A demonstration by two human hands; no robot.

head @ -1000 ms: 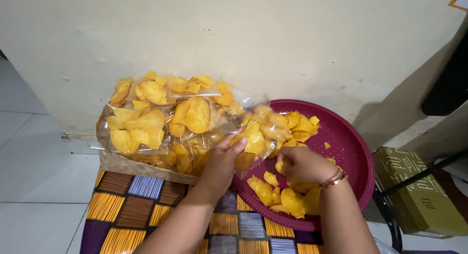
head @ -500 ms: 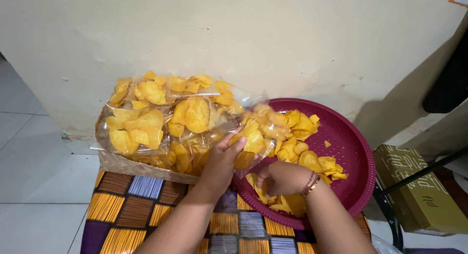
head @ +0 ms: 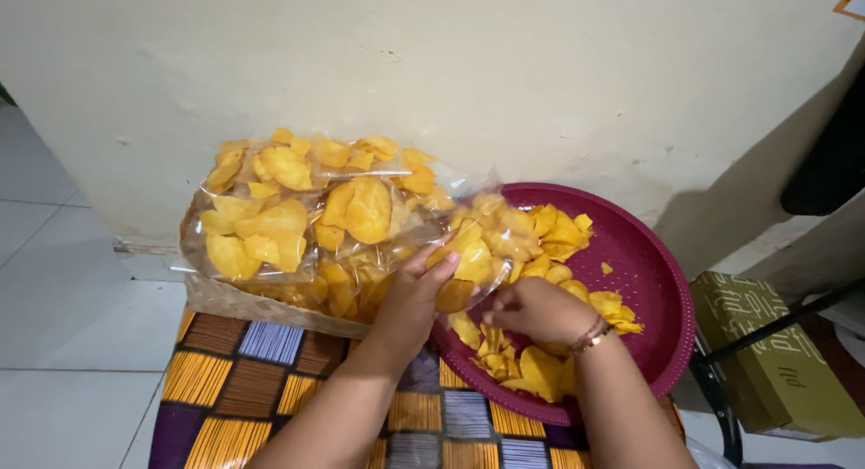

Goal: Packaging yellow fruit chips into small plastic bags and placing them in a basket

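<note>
while the left hand point(head: 410, 302) grips the mouth of a clear plastic bag point(head: 468, 244) stuffed with yellow chips, fingers wrapped around the plastic and thumb pressed on it, the right hand point(head: 541, 309) sits curled low over the loose chips point(head: 532, 365) in the maroon perforated tray point(head: 649, 280); it looks like it's closed on a few chips but can't tell for sure since the fingers point away; the bag mouth hangs over the tray's left edge, touching the pile at the back of the tray; behind the left hand there's a stack of filled chip bags point(head: 288, 217) lying in a woven basket point(head: 243, 302) up against the cream wall point(head: 541, 72); basket and tray both sit on a surface covered with a striped orange, brown and purple mat point(head: 270, 388); olive green box point(head: 779, 361) off to the right, near the tray; bracelet point(head: 592, 336) on the right wrist
</note>
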